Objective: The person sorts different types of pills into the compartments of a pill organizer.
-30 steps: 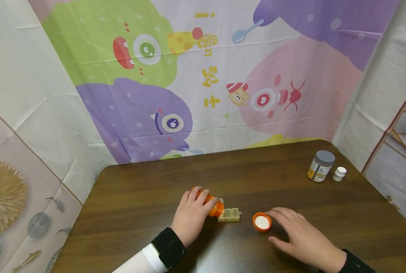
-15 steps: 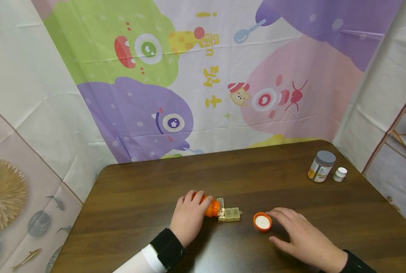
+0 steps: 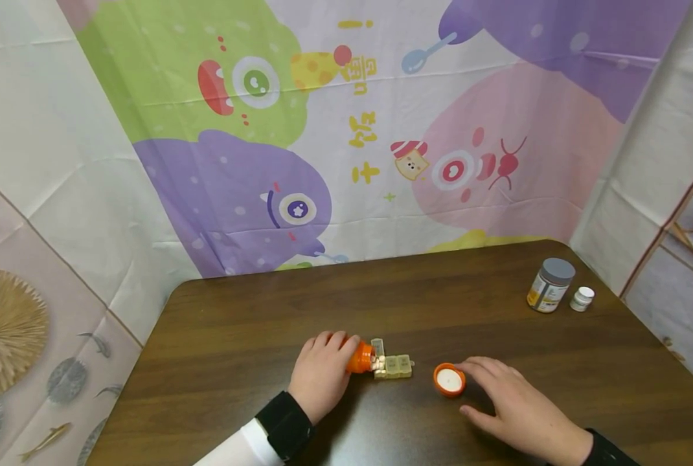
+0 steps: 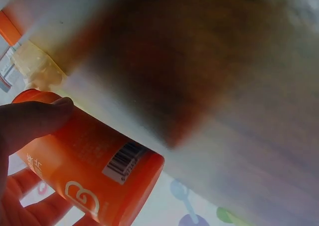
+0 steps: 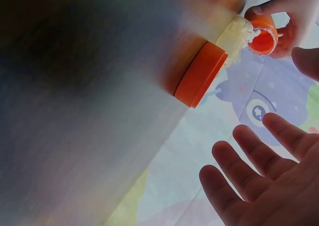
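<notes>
My left hand (image 3: pixel 320 372) grips an orange pill bottle (image 3: pixel 361 358), which lies nearly on its side with its mouth facing right. Right at that mouth is a small yellowish pill organizer (image 3: pixel 397 366). Its left compartment has the lid (image 3: pixel 377 346) flipped up and is heaped with white pills (image 3: pixel 379 364). In the right wrist view, pills also sit at the lip of the bottle (image 5: pixel 262 40). An orange cap (image 3: pixel 449 380) lies on the table, white inside up. Beside it rests my right hand (image 3: pixel 512 401), holding nothing, fingers spread and fingertips near the cap's rim.
At the back right of the brown wooden table (image 3: pixel 253 317) stand a grey-lidded jar (image 3: pixel 550 285) and a small white bottle (image 3: pixel 582 299). A cartoon-print curtain (image 3: pixel 364 213) hangs behind the table's far edge.
The orange bottle has gone from mouth-down over the organizer to nearly level, lower and slightly left. The heaped pills have come into sight. My right hand stays by the cap.
</notes>
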Demonstrator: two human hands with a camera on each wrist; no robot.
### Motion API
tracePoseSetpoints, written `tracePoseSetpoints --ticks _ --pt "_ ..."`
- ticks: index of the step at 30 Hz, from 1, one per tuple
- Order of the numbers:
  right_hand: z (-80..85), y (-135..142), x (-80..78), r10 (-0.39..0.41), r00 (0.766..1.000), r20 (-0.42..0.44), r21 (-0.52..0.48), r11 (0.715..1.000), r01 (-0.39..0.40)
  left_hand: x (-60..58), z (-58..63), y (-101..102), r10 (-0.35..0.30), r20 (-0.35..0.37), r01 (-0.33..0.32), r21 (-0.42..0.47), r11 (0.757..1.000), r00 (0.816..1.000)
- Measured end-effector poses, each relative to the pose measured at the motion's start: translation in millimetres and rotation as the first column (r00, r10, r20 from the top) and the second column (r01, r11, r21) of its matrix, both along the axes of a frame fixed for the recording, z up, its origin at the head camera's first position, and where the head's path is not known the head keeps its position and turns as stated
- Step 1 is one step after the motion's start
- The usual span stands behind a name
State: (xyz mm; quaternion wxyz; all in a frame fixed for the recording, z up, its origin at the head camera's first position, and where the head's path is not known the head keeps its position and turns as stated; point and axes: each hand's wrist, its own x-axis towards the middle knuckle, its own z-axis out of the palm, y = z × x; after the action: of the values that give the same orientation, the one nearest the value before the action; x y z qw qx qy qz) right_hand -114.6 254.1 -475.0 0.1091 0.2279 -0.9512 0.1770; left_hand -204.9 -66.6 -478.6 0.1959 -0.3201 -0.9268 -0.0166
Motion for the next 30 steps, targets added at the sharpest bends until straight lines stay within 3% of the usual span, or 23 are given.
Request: tracePoseSetpoints --ticks 17,30 --pt "0.4 -0.6 0.6 0.002 1.000 0.011 -0.006 1.000 -0.002 1.1 0.4 -0.5 0.034 0.052 -0.034 0.006 0.999 0.998" --pt "-1.5 -1.3 -0.2 -0.003 1.000 0.012 -0.005 1.000 0.003 1.8 6.2 -3.2 0.042 0.094 -0.051 0.095 0.994 0.995"
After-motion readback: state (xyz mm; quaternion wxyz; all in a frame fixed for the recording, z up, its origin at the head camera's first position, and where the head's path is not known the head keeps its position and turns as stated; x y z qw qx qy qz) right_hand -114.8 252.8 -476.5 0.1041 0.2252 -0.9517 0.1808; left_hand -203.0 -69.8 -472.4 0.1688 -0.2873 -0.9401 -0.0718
